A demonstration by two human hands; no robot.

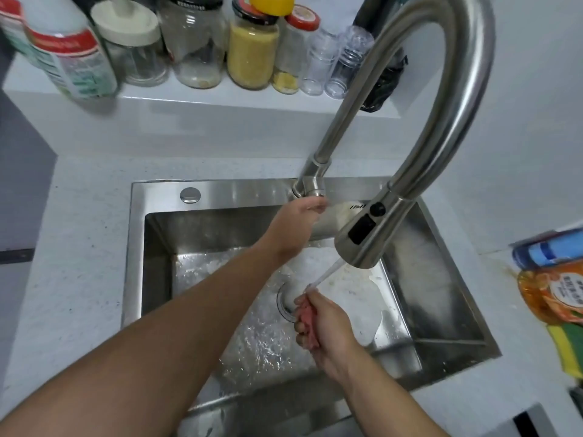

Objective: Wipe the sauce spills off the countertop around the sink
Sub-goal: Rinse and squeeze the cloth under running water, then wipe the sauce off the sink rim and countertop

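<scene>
My right hand (328, 329) is inside the steel sink (138, 234), squeezed around a wadded pink cloth (307, 320). Water streams from the spray head of the tall curved faucet (372, 228) onto the top of that cloth. My left hand (293, 225) reaches to the base of the faucet and closes on its lever, which the hand mostly hides. The sink floor is wet and splashing around the drain (285, 302). A brownish sauce stain (504, 266) shows on the speckled white countertop (79, 247) to the right of the sink.
A raised ledge behind the sink carries several jars and bottles (252, 48). At the right edge lie an orange soap pouch (552, 294), a blue packet (549, 250) and a yellow-green sponge (568, 348). A black bag (383, 83) hangs behind the faucet.
</scene>
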